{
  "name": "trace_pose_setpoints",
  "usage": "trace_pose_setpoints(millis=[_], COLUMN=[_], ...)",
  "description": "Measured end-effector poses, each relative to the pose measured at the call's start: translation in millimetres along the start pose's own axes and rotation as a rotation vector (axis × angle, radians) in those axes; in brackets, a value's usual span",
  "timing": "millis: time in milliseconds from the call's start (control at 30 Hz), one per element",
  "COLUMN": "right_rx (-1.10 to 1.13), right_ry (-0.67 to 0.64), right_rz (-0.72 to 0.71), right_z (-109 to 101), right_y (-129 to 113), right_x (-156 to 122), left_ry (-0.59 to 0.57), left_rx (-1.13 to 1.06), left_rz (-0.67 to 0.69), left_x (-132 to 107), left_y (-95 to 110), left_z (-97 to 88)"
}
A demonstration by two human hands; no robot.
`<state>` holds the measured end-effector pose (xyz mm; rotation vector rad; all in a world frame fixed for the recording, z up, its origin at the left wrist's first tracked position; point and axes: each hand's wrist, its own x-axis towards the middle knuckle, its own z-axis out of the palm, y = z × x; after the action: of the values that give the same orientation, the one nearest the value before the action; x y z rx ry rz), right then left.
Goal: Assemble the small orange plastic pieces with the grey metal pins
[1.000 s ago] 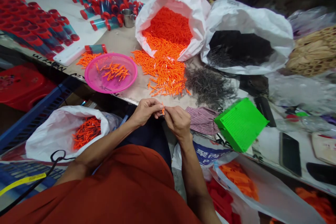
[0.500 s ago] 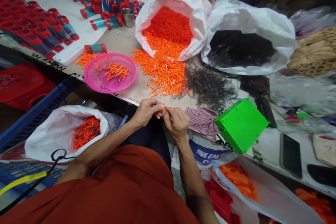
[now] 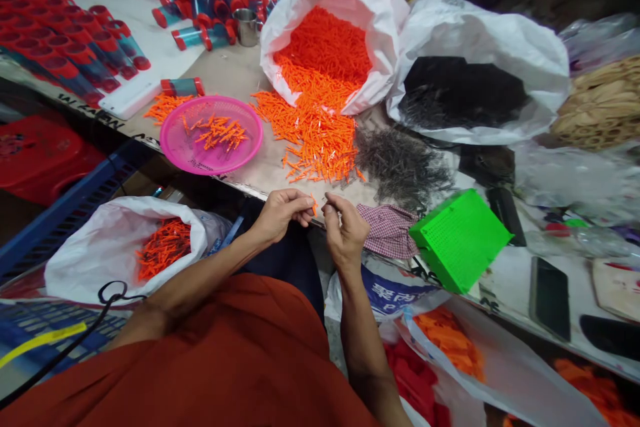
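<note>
My left hand (image 3: 286,213) pinches a small orange plastic piece (image 3: 314,204) between thumb and fingertips, just in front of the table edge. A short gap to its right, my right hand (image 3: 346,227) has thumb and forefinger drawn together; a tiny dark thing may be at the tips, too small to name. Beyond the hands lies a heap of slim orange plastic pieces (image 3: 325,147), spilling from a white sack (image 3: 395,20). Beside that heap is a pile of thin dark grey pieces (image 3: 405,163). More orange pieces lie in a pink plastic basket (image 3: 173,147) on the left.
A second white sack (image 3: 545,53) holds dark pieces. A green basket (image 3: 460,240) and a checked cloth (image 3: 387,230) lie at right, near a phone (image 3: 550,297). Red-capped tubes (image 3: 75,53) fill the far left. Below the table, an open white sack (image 3: 95,240) contains orange pieces.
My hands have come apart: the right has moved slightly right, away from the orange piece. The left stays in place, keeping hold of that piece.
</note>
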<state>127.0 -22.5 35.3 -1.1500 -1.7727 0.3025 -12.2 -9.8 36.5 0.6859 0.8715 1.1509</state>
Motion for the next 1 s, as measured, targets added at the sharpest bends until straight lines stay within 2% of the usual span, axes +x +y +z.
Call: trace_pose_setpoints(millis=[100,167,600,1000], right_rx=[0.151,0.187,0.123,0.094], right_ry=[-0.026,-0.063,-0.135,-0.149], right_rz=[0.161,0.196,0.104,0.101], right_z=[-0.2,-1.4,-10.8,-9.4], right_y=[2.6,3.0,-7.0,-6.7], right_x=[-3.8,-4.8,5.3,5.2], left_ry=[0.021,0.037,0.029,0.036], left_rx=[-0.002,-0.003,0.007,0.022], left_rz=[-0.011,-0.013,-0.009,0.000], left_x=[0.0,0.2,2.4,0.9], left_y=[1.7,2.5,1.4,1.9], left_z=[-1.6,-2.5,-7.0,-5.6])
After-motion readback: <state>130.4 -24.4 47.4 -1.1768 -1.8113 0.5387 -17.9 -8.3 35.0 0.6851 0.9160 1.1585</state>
